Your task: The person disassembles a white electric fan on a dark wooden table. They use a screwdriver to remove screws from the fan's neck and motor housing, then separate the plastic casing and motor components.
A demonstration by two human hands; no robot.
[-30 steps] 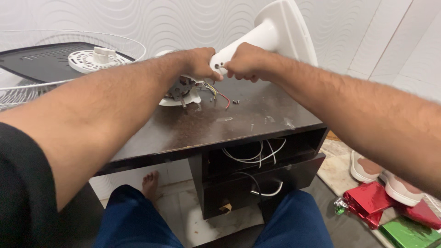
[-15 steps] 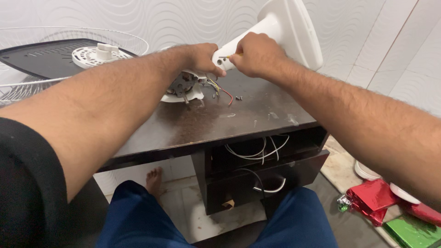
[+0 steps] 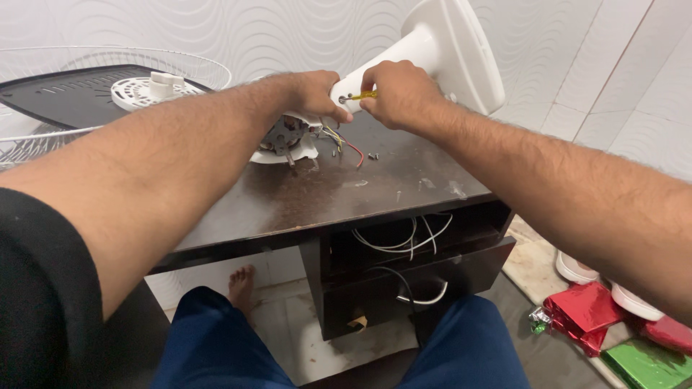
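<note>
While both forearms stretch away from the camera toward the upper middle of the frame, the left hand (image 3: 313, 94) is closed around the narrow end of a white fan stand (image 3: 425, 50), just where the stand's neck meets the exposed fan motor (image 3: 285, 137). The stand lies tilted, its wide round base raised toward the upper right of the frame against a white wall with a wavy pattern. The right hand (image 3: 400, 90) is curled shut around a small screwdriver with a yellow handle (image 3: 364, 94), only a short part of which shows between the fingers; its tip points left at the end of the stand's neck, just beside the left hand's fingers. The motor sits on a white plate on the dark wooden table (image 3: 324, 198), directly below the left hand, and red, yellow and dark wires (image 3: 344, 144) trail from it onto the tabletop. A few small screws (image 3: 373, 155) lie near the wires. In the upper left of the frame, a wire fan guard (image 3: 43, 137) rests on the table with a dark flat panel and a white round fan hub (image 3: 148, 90) lying in it. Below the tabletop, in the lower middle, an open shelf and a partly open drawer hold loose white cables (image 3: 400, 241). The person's knees in blue trousers and one bare foot show along the bottom edge. In the lower right corner, red and green shiny wrapped packets (image 3: 598, 317) lie on the floor beside white shoes (image 3: 627, 299).
</note>
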